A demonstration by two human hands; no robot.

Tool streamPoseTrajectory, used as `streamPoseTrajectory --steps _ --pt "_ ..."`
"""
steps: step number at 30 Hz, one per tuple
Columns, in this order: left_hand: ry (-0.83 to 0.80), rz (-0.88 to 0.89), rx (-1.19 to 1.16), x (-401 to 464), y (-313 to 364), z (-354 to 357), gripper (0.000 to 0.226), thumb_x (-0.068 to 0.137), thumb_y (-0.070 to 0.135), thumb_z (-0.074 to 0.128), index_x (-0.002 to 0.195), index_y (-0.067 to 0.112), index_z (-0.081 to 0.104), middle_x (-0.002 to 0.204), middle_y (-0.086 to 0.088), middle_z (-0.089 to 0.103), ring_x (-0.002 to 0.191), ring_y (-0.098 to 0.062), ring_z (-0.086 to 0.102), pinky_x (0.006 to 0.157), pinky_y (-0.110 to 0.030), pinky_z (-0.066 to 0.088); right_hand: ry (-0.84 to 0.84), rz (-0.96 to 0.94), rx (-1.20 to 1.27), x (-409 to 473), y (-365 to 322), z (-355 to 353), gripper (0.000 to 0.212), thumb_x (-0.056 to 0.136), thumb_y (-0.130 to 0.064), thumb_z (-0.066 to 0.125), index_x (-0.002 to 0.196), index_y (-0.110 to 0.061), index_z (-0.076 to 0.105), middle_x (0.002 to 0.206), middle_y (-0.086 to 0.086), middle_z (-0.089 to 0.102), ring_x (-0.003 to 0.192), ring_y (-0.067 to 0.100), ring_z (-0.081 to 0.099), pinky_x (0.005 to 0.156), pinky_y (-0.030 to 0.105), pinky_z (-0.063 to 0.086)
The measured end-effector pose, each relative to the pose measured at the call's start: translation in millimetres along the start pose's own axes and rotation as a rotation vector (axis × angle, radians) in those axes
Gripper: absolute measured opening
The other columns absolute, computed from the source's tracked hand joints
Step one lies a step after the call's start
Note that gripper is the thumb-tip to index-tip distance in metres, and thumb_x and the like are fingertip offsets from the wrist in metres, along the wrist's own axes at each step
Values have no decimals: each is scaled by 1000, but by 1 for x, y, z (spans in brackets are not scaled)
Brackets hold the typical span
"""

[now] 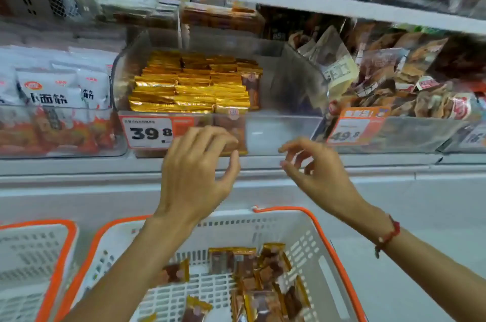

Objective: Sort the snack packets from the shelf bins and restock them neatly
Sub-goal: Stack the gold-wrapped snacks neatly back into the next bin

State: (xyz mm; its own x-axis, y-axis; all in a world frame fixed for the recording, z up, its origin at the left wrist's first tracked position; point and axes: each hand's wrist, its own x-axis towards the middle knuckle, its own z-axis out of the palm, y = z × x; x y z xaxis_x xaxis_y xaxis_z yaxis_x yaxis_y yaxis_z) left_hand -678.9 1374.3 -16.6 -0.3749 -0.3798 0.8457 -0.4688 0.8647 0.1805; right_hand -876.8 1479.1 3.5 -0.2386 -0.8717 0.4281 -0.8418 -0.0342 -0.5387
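White shelf (236,163): carries clear bins side by side, with price tags on their fronts.
Clear middle bin (284,134): left part packed with upright gold snack packets (189,87); right part bare.
White basket (310,248): orange-rimmed, below the shelf, holding loose brown-and-gold packets (263,279).
Left hand (197,177): raised at the bin front, grip released, fingers loosely curled, holding nothing.
Right hand (318,169): just beside it, grip likewise released and empty.
Risk: reaching over the bin wall could topple the tidy rows, in my judgement.
Unclear: motion blur smears the neighbouring bins; a second basket (34,263) is cut off at left.
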Motion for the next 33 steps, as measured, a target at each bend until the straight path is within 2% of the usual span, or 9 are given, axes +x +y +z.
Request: streamPoseTrajectory --steps 6,9,11,14,19,22,25,29,33 --pt "-699 -337 -16 -199 1 52 31 70 18 83 95 30 71 98 10 69 90 -12 68 64 -24 55 -819 266 -330 -105 67 89 11 91 -19 56 86 -21 65 103 5 67 96 25 61 72 30 42" --pt "-1156 -394 -35 -281 -2 69 48 99 27 50 146 33 38 154 5 32 143 -16 31 111 -33 35 -860 346 -427 -148 103 142 21 93 -12 48 107 -15 62 125 10 59 118 31 52 83 34 44" --pt "-1362 -407 9 -314 -10 68 53 105 33 32 154 35 11 162 8 3 150 -19 5 120 -38 15 -852 277 -580 -164 127 169 42 89 -13 47 132 -15 50 146 12 41 139 31 31 104 38 36" --pt "-1475 -401 59 -345 -25 59 58 106 36 28 153 37 -7 159 10 -16 150 -20 1 120 -39 17 -882 161 -764 -169 147 185 58 93 -21 51 147 -9 32 155 12 26 146 31 16 116 43 20" --pt "-1402 -539 47 -325 -23 72 45 104 37 34 149 33 31 159 2 19 147 -22 15 118 -41 20 -771 148 -675 -162 168 195 21 91 -28 60 109 -19 66 110 9 67 102 29 62 82 37 50" --pt "-1196 -1004 -300 -283 -3 90 40 100 47 39 132 28 53 144 3 48 123 -19 52 101 -36 43 -642 607 39 -150 149 182 14 96 -22 57 103 -13 65 95 6 70 85 20 65 74 33 49" --pt "-946 -1559 -870 -241 24 100 45 98 51 41 131 23 52 123 3 61 107 -17 60 95 -38 49 -585 939 717 -143 121 176 8 93 -22 62 97 -15 61 90 4 67 83 16 63 75 26 47" --pt "-591 -1665 -911 -219 30 91 43 96 53 41 125 22 51 114 2 58 108 -19 56 96 -40 46 -432 740 759 -151 92 193 10 87 -8 68 94 -6 61 88 16 73 75 20 71 68 26 56" --pt "-733 -1753 -999 -222 13 75 40 93 48 54 89 11 67 97 -15 70 89 -22 68 70 -29 56 -581 653 707 -153 75 207 19 92 -37 60 100 -26 73 96 1 75 92 14 70 88 31 54"
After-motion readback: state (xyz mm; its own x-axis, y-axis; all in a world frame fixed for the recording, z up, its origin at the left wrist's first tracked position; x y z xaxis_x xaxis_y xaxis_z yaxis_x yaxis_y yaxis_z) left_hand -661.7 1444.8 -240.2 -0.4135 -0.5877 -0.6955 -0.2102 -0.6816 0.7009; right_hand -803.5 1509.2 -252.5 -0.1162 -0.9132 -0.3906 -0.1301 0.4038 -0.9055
